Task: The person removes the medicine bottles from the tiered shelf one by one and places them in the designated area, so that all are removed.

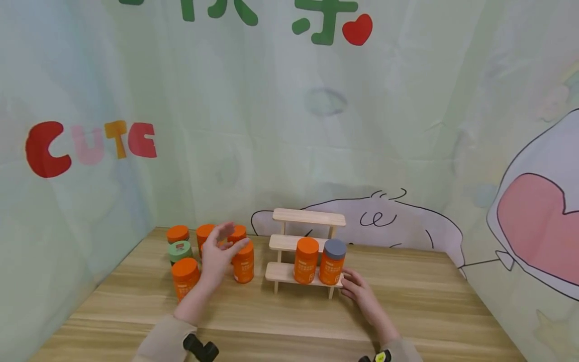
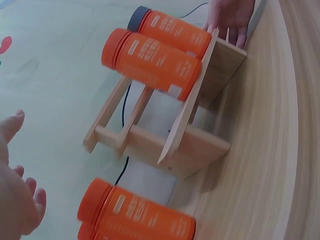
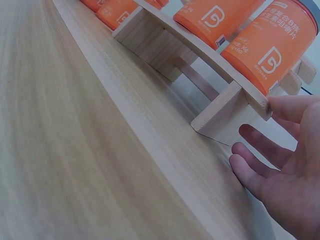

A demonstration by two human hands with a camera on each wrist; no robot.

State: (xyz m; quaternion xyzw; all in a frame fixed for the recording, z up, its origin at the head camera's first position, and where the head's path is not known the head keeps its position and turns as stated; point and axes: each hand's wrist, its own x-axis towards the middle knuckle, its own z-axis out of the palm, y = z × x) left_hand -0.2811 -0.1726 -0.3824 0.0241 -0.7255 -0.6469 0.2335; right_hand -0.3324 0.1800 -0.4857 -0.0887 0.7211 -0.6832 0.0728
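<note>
A small three-tier wooden shelf (image 1: 309,217) stands on the table. Its lowest tier bears an orange bottle with an orange cap (image 1: 306,262) and, right beside it, an orange bottle with a grey cap (image 1: 332,266). My right hand (image 1: 360,294) is at the right end of that tier, its thumb touching the board's end in the right wrist view and its other fingers loosely bent. Over the group of bottles on the left, my left hand (image 1: 216,259) is raised with fingers and thumb apart, holding nothing. An orange-capped bottle (image 1: 244,266) stands just right of it.
More orange-capped bottles, one at front left (image 1: 185,276) and others behind, stand around a green-lidded jar (image 1: 180,250). The wooden table (image 1: 280,322) meets a printed cloth backdrop (image 1: 271,125) at the back and sides. A thin dark cord (image 2: 122,170) runs behind the shelf.
</note>
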